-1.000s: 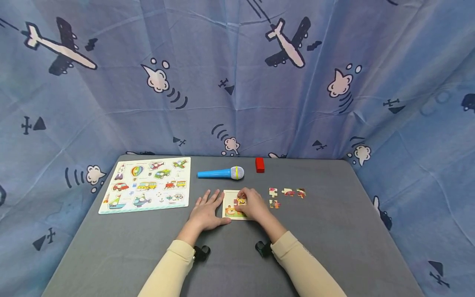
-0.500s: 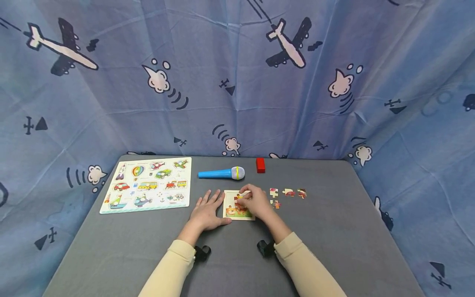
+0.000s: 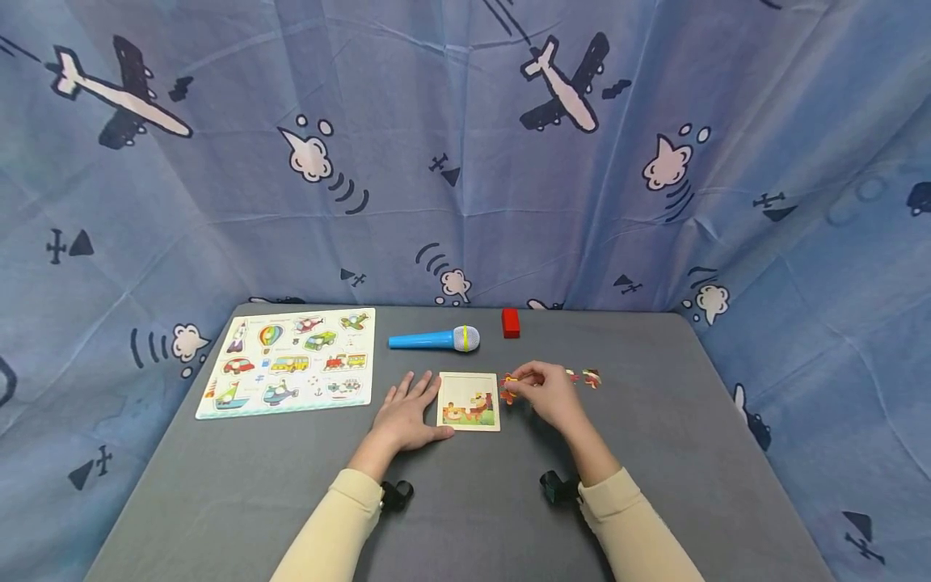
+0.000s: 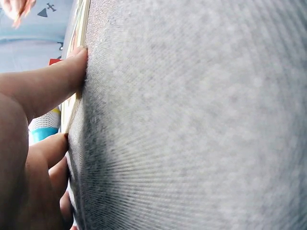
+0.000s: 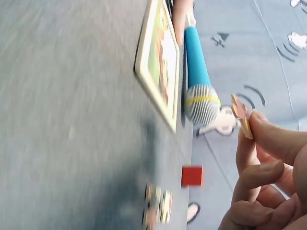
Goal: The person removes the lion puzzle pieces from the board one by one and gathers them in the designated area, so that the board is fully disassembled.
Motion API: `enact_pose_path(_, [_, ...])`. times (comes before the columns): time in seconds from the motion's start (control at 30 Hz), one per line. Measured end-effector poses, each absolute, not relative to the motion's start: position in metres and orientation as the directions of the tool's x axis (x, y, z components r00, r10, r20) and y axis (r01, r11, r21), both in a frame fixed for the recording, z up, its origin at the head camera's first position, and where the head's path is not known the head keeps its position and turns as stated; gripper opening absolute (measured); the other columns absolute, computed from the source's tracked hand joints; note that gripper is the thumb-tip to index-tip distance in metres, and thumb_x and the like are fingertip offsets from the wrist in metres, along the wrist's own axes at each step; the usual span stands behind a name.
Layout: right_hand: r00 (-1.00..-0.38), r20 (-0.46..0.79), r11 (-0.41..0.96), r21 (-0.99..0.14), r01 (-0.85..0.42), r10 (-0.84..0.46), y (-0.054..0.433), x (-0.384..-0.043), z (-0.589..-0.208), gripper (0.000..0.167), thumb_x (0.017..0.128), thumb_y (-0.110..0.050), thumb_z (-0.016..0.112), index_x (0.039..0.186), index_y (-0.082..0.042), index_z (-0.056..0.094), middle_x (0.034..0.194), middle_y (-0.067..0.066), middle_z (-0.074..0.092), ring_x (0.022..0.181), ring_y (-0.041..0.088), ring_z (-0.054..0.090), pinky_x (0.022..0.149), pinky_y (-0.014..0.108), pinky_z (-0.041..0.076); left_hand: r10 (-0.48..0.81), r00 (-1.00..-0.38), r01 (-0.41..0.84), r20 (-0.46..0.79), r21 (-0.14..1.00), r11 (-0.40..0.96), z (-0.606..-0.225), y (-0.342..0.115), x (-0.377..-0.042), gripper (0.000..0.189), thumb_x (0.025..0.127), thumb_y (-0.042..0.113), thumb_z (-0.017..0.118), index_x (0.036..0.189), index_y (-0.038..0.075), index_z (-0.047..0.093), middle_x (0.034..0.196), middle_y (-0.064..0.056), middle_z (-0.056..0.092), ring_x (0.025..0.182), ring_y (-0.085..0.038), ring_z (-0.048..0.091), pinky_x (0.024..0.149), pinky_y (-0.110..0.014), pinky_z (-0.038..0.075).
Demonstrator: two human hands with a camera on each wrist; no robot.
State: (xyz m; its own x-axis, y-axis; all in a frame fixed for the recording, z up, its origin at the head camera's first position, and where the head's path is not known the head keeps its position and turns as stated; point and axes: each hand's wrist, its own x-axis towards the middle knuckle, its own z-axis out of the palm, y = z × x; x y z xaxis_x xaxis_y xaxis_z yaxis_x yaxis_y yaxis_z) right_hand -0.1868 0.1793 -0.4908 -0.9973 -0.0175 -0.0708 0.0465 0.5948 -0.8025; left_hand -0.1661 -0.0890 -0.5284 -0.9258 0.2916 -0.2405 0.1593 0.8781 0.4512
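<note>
My right hand (image 3: 554,396) pinches a small orange and red jigsaw piece (image 3: 507,390) between thumb and fingertips, just right of the puzzle board (image 3: 469,377). The right wrist view shows this piece (image 5: 241,115) raised and seen nearly edge-on. Fitted pieces (image 3: 469,411) with animal pictures fill the lower part of the cream-framed board, while its upper part is bare. Fingers spread, my left hand (image 3: 407,416) lies flat at the board's left side. Its thumb (image 4: 72,67) touches the board's edge in the left wrist view.
Loose jigsaw pieces (image 3: 592,378) lie to the right, some hidden behind the right hand. Behind the board are a blue toy microphone (image 3: 434,339) and a red block (image 3: 511,323). A large vehicle picture board (image 3: 287,364) lies at left. A patterned curtain (image 3: 465,162) hangs behind the table.
My right hand has moved right, from over the board to beyond its right edge, with a piece pinched in it. The board's picture is uncovered. The left hand has stayed put.
</note>
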Motion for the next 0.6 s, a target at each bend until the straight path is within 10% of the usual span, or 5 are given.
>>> enact_pose_path(0.6, [-0.994, -0.096, 0.654, -0.749, 0.107, 0.052, 0.261, -0.184, -0.507, 0.024, 0.093, -0.024, 0.074, 0.105, -0.003, 0.074, 0.083, 0.006, 0.072, 0.066, 0.014, 0.056, 0.055, 0.029, 0.046, 0.294, -0.926, 0.164, -0.238, 0.449, 0.878, -0.529, -0.09, -0.165, 0.096, 0.086, 0.062, 0.07, 0.161, 0.021, 0.028, 0.169, -0.002, 0.019, 0.158, -0.033, 0.007, 0.126, -0.056, 0.011])
